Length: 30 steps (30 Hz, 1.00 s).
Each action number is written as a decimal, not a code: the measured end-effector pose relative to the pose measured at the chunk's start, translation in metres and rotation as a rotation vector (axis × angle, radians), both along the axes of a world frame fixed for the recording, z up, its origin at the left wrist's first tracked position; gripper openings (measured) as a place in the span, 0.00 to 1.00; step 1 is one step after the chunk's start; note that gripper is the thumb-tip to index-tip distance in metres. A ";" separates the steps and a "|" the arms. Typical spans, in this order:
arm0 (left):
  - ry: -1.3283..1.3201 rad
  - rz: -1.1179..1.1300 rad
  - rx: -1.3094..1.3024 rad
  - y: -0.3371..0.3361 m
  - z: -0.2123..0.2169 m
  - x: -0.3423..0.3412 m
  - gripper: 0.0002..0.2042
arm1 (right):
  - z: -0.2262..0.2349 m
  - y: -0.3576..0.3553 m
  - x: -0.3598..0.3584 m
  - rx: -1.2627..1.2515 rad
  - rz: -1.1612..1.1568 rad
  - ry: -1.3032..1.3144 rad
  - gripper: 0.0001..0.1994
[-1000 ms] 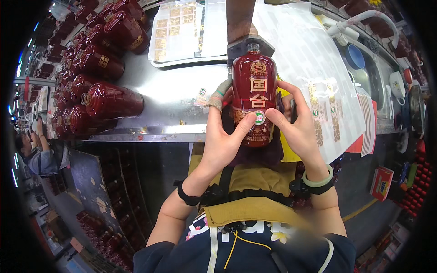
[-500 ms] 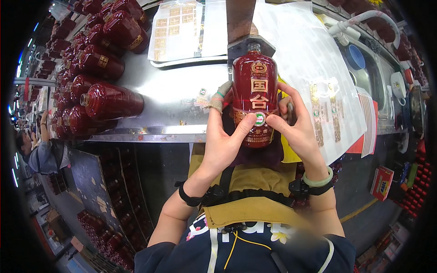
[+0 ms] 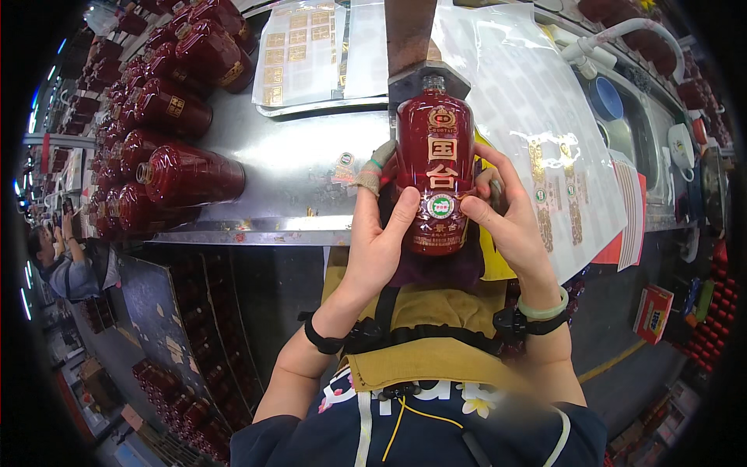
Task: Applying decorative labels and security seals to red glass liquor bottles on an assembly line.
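Note:
A dark red glass bottle (image 3: 437,148) with gold decoration and a clear neck lies in front of me, its base toward me. My left hand (image 3: 379,229) grips its left side, with a grey-green covering on the fingers and the thumb along the front edge. From the right, my right hand (image 3: 510,214) curls around the other side, its thumb by a round green-and-white sticker (image 3: 440,205) on the lower front. Past the bottle's neck is a dark metal support (image 3: 411,39). Some fingertips are hidden behind the glass.
Many similar red bottles (image 3: 194,171) crowd the left of the metal table (image 3: 288,167). Sheets of gold labels (image 3: 299,50) lie on a tray at the back, and a translucent label sheet (image 3: 529,117) is at right. Beyond it are a sink (image 3: 657,148) and a blue bowl (image 3: 606,98).
My thumbs have drawn off the round sticker, the left one moving up and left and the right one slightly right. The whole sticker now shows. The bottle has barely moved.

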State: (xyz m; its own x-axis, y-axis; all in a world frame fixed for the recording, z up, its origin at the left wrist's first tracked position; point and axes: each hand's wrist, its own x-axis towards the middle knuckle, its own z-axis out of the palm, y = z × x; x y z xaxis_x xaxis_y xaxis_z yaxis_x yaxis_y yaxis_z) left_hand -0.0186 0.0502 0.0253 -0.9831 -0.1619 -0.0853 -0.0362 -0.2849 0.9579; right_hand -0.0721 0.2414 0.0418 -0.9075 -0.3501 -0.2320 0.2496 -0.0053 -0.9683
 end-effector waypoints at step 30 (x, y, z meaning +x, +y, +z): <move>0.112 0.007 -0.242 0.002 -0.003 0.003 0.41 | 0.064 -0.014 -0.030 0.604 0.114 1.197 0.18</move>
